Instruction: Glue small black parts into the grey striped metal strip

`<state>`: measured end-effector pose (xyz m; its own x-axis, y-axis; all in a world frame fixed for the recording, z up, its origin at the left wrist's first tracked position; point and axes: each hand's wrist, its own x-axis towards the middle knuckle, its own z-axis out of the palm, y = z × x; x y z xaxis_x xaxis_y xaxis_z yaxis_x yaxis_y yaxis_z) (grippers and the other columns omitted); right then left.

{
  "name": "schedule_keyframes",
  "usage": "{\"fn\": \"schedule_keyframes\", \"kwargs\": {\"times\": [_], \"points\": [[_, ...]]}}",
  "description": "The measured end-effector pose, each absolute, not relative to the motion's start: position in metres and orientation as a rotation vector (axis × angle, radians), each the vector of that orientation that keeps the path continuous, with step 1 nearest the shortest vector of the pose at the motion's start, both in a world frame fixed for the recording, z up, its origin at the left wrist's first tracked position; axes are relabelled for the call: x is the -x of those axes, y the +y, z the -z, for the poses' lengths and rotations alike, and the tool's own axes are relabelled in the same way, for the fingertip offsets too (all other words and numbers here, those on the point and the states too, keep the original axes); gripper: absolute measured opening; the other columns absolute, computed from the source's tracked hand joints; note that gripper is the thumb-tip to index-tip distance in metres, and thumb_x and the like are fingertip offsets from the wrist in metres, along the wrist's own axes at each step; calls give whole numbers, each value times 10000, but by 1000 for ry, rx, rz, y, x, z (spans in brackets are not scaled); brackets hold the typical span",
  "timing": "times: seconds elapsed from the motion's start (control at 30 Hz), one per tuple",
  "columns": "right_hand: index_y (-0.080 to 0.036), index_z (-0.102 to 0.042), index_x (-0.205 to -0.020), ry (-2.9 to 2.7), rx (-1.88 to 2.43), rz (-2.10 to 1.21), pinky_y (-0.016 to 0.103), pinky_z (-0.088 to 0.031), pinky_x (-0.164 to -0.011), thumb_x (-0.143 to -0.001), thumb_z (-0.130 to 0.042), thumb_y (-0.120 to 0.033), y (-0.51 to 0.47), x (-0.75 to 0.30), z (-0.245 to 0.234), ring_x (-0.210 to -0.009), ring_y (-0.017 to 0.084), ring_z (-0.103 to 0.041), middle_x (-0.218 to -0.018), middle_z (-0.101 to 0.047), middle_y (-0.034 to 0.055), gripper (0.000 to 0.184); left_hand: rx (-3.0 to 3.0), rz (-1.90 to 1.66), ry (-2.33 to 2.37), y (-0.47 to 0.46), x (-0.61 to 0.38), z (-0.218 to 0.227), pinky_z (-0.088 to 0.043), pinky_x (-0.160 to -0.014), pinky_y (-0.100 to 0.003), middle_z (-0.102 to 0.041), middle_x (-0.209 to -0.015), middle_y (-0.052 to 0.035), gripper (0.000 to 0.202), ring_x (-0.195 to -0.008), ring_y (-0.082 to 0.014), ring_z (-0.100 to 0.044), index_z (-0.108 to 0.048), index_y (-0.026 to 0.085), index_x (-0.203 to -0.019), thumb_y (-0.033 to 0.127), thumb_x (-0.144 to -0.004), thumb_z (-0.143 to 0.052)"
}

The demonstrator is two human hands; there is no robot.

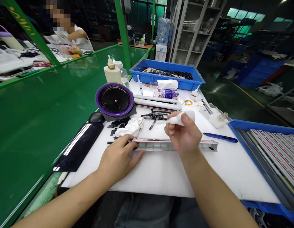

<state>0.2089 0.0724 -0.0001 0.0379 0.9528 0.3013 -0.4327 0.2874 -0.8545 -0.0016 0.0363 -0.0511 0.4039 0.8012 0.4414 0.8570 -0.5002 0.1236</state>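
Note:
My right hand (185, 134) is closed around a small white squeeze bottle (189, 117), held in the air with its narrow tip pointing left. Under it, a long white channel-shaped strip (156, 145) with a red line along its far edge lies across the work surface. My left hand (118, 155) grips the strip's left end, fingers over the far side and thumb along the near side. Thin black pieces (155, 116) lie in a loose pile beyond the strip. A crumpled white cloth (131, 127) and more black pieces sit just past my left hand.
At the left stand a round black-and-purple fan (115, 100) and a dark glossy panel (78, 147). A blue cutter knife (220, 137) lies right. Blue bins hold black parts (135, 71) at the back and striped strips (237, 122) at right. A person (78, 34) sits across the green belt.

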Motion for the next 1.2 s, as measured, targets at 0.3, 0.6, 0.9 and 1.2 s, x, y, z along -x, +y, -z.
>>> {"fn": "schedule_keyframes", "kwargs": {"times": [0.3,0.6,0.9,1.2], "points": [[-281,-597,-1054,-894,799,-1098,232,-477,-599,-735,-690,-445,101,-255,-3,-828,131,-635,-1017,-668,9,371,2523,640,-1481,35,2,50,-519,-628,-310,-627,-1030,-83,255,-823,-198,-627,-666,185,-852,404,-903,-545],[-190,-667,-962,-1445,1820,-296,351,-450,-798,-718,-675,-300,116,-298,12,-851,206,-619,-953,-699,50,267,2494,641,-1428,37,3,52,-511,-618,-313,-628,-1040,-89,271,-794,-196,-636,-661,179,-871,414,-911,-532],[-177,-641,-1010,-1610,2068,-304,321,-423,-718,-701,-687,-278,116,-296,19,-854,230,-620,-921,-697,84,329,2497,646,-1429,37,2,52,-529,-613,-326,-628,-1025,-89,276,-816,-212,-642,-675,176,-853,409,-903,-535],[-127,-668,-1017,-1101,1608,90,311,-472,-687,-819,-528,-430,110,-389,-15,-711,165,-575,-833,-654,81,388,2478,724,-1373,40,5,56,-525,-609,-322,-635,-1047,-84,244,-815,-220,-660,-669,197,-860,407,-886,-547]]}}
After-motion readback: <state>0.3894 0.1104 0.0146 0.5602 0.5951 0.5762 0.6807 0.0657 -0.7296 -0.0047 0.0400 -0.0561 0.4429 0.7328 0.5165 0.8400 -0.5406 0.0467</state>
